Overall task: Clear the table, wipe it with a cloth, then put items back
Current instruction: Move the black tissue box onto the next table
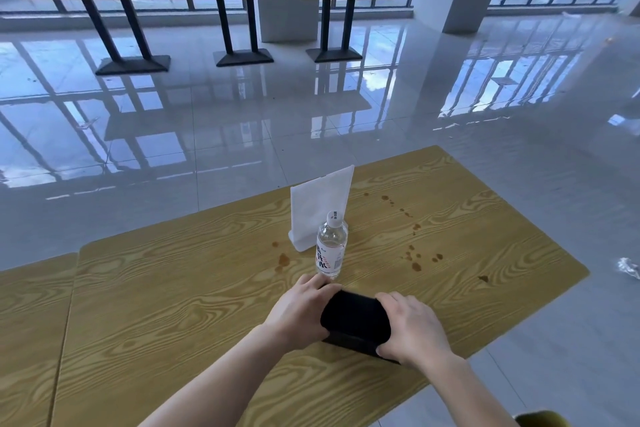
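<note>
Clear holder point(300, 245) at ctr of table point(173, 288), w/ white napkins point(320, 201) upright inside. Capped bottle point(330, 250), clear water, upright just in front of holder. Black case point(355, 317) on tabletop near front edge. Left hand point(301, 308) and right hand point(412, 329) clasped on its ends, fingers curled over top. Open tabletop to L. Brown stains point(415, 256) both sides of bottle. Bottle just beyond L fingertips.

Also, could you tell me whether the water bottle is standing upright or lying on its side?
Upright: the water bottle stands on its base on the table, white cap pointing up.
</note>
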Demonstrator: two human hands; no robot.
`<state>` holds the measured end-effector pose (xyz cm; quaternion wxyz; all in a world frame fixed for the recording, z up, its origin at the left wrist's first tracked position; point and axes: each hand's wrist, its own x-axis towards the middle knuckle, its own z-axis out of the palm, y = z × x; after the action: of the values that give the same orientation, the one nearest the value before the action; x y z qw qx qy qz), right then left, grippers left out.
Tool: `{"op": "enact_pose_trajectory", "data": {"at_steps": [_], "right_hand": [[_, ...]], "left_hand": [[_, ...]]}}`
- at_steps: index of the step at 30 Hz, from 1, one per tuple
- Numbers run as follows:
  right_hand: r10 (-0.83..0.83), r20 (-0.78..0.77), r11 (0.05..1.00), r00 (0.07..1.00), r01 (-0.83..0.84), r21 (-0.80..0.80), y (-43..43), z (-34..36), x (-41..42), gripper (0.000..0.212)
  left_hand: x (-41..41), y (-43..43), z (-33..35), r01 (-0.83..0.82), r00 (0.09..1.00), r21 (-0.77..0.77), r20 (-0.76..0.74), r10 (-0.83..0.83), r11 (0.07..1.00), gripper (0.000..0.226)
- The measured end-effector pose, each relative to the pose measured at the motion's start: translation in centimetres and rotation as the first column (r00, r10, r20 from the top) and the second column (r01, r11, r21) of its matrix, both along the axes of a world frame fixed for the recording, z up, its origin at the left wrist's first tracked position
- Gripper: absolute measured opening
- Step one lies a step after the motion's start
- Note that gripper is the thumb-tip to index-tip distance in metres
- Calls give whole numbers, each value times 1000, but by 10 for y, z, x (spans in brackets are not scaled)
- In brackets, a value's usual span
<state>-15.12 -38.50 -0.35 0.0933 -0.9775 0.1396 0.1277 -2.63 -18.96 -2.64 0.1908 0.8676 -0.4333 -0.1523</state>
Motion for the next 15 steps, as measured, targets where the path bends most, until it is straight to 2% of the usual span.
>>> {"op": "enact_pose_trajectory", "data": {"at_steps": [8, 15], "right_hand": [[85, 40, 996, 996, -85, 20, 40, 22, 26, 67], [225, 82, 972, 971, -230, 55, 109, 41, 69, 55]], "left_hand": [[9, 56, 20, -70, 996, -51, 57, 73, 996, 71], [22, 140, 40, -211, 971, -53, 99, 216, 976, 71]]}}
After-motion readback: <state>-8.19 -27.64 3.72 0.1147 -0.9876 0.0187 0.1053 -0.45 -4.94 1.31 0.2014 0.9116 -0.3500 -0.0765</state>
